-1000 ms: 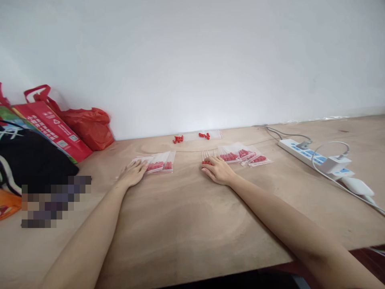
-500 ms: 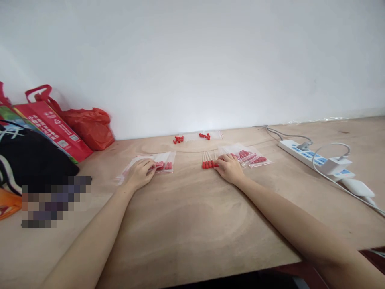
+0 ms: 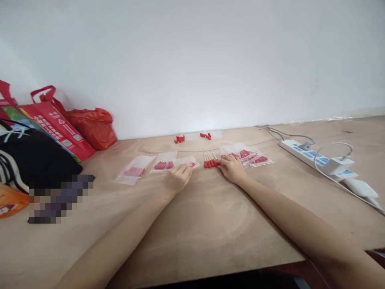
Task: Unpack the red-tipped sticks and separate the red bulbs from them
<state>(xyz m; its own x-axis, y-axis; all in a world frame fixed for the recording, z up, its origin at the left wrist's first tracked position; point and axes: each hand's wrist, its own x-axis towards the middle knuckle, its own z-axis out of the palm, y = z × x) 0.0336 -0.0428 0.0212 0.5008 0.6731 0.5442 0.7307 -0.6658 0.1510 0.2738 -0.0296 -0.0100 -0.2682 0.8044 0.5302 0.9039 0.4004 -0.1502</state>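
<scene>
The left hand (image 3: 178,178) pinches a bag (image 3: 187,161), and the right hand (image 3: 233,168) lies open and flat, maybe touching the red sticks (image 3: 210,163).

The table (image 3: 192,224) is pale tan plywood with faint grain, and the wall (image 3: 192,60) is plain white. The small bags (image 3: 164,160) are clear with red pieces inside. The sticks (image 3: 210,159) are pale with red tips. 2 clusters of loose pieces (image 3: 179,139) are red. The plastic bag (image 3: 93,126) is red, the tote (image 3: 57,124) red with white print, and the power strip (image 3: 319,158) white with blue sockets.
</scene>
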